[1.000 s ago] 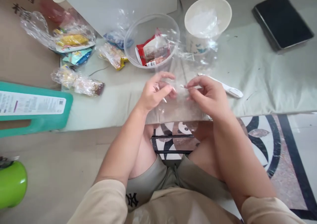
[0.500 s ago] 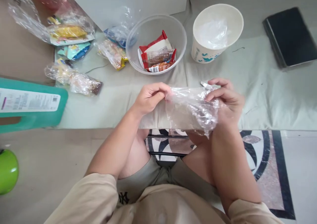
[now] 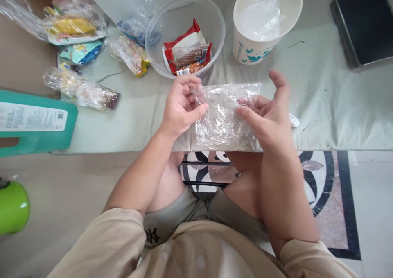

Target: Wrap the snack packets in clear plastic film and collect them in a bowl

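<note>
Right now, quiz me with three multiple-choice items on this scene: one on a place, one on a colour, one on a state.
1. Where do the red snack packets lie?
A. in the clear bowl
B. in the paper cup
C. on the floor

2. What colour is the tablet?
A. white
B. black
C. yellow

3. How is the clear plastic bag held?
A. by no hand
B. left hand only
C. both hands, right hand too

Answers: 1 A, packets sit inside the bowl; 2 B, its surface is dark; 3 C, fingers of both hands pinch it.

A home: patterned floor tiles [image 3: 322,175], cloth-covered low table [image 3: 337,98], snack packets [image 3: 184,55].
</note>
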